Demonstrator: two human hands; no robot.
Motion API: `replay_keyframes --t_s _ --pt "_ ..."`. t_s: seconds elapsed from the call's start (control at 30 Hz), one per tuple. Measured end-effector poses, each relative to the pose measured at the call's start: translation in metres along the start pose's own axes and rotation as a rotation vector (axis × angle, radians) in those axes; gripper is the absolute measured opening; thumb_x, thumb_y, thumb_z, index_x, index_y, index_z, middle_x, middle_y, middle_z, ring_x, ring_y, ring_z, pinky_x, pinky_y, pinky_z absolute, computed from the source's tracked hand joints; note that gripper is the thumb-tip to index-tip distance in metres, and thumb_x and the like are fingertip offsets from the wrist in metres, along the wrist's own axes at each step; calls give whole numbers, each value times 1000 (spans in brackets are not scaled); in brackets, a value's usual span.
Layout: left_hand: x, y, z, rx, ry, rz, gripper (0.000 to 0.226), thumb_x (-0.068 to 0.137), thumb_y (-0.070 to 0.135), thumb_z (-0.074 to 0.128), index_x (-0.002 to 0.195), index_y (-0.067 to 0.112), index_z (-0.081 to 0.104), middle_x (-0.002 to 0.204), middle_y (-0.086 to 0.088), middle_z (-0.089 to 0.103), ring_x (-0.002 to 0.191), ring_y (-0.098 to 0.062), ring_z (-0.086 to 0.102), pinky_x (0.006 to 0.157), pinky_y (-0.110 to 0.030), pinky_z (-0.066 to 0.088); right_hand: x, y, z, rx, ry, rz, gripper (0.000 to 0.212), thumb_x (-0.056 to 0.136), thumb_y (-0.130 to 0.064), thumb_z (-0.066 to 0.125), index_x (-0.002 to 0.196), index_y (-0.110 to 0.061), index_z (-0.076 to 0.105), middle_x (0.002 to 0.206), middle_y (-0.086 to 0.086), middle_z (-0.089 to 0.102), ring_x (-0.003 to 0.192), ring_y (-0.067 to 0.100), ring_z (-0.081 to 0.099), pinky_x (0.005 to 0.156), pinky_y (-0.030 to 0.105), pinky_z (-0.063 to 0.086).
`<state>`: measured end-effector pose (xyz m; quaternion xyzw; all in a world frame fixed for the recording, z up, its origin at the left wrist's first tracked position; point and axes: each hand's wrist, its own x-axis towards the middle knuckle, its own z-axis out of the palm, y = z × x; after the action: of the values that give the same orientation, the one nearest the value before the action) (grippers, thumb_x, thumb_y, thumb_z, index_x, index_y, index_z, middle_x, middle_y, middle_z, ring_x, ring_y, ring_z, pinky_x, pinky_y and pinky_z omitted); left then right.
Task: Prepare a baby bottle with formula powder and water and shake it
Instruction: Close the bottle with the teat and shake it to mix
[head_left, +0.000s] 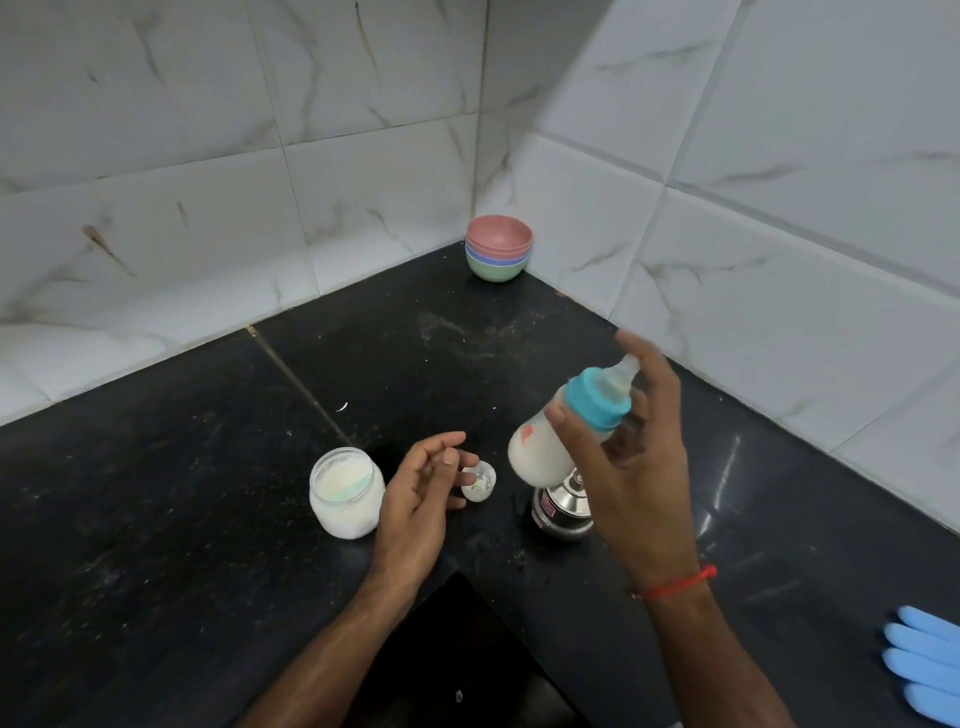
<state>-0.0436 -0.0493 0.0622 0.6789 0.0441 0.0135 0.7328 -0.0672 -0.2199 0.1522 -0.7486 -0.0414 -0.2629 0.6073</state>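
My right hand (636, 467) grips a baby bottle (540, 447) above the black counter. The bottle is tilted, its teal collar and clear teat pointing up and right, and it holds milky white liquid. It looks slightly blurred. My left hand (415, 499) hovers low over the counter with fingers loosely curled and nothing in it. Just right of its fingertips lies a small clear bottle cap (480, 483). An open glass jar of white formula powder (345, 493) stands left of that hand. A steel water vessel (563, 506) sits under the bottle, partly hidden by it.
A stack of coloured bowls (498, 249) stands in the far corner where the tiled walls meet. The counter (208, 493) has powder specks and a cut-out inner edge near me. A blue-gloved hand (924, 670) of another person shows at the lower right.
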Motion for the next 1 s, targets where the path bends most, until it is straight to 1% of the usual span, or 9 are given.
replay_keyframes --t_s 0.1,0.17,0.23,0.3,0.47,0.67,0.83,0.93,1.0 --pt "0 -2 0 -2 5 2 22 105 19 50 120 22 66 103 -3 76 100 -29 72 84 -45 57 -2 -33 -2 90 95 -261 74 88 -14 79 144 -39 37 135 16 60 113 41 66 95 57 56" --pt "0 -3 0 -8 8 -1 22 105 19 50 121 22 65 103 -3 76 100 -29 71 85 -47 57 -8 -30 1 6 151 -445 75 86 -8 79 140 -33 35 140 -2 57 114 42 64 99 50 55" --pt "-1 -4 1 -3 5 1 22 105 20 50 120 22 65 103 -4 76 99 -29 71 86 -49 56 -9 -10 9 -129 74 -338 69 86 -18 82 137 -40 41 136 -19 57 118 23 66 103 40 54" --pt "-3 -4 2 5 -5 10 22 104 20 51 120 24 66 103 -4 76 99 -29 71 87 -50 56 -15 2 12 -203 -37 -109 69 85 -33 81 139 -50 41 134 -14 60 118 15 66 100 44 57" --pt "-1 -5 0 -1 -3 4 21 105 20 51 119 24 66 102 -2 76 100 -28 71 86 -48 57 -7 -33 1 31 117 -375 75 85 -19 81 144 -34 36 133 19 59 117 42 64 95 57 56" --pt "-7 -6 5 -1 -27 8 20 104 21 52 118 25 67 102 -1 77 99 -28 71 85 -47 56 -14 3 11 -265 -44 -166 72 85 -35 80 142 -47 38 138 -16 57 122 14 65 100 40 56" --pt "-3 -8 3 -14 -15 -18 21 104 20 52 119 20 66 101 -2 77 96 -25 71 83 -47 55 -14 -14 9 27 107 -334 77 86 -21 81 145 -35 35 133 16 60 118 37 64 97 51 55" --pt "-3 -8 3 -15 -11 -21 21 104 19 51 119 21 66 101 -2 77 94 -22 71 83 -45 54 -18 24 19 -203 -47 -199 72 88 -29 80 143 -48 37 135 -21 57 121 12 62 104 36 53" --pt "-4 -6 2 3 -23 -12 22 105 21 51 119 25 66 103 -2 77 97 -23 72 84 -45 57 -25 47 20 -311 -144 -79 71 88 -37 77 141 -59 35 131 -21 57 117 7 62 101 36 55"
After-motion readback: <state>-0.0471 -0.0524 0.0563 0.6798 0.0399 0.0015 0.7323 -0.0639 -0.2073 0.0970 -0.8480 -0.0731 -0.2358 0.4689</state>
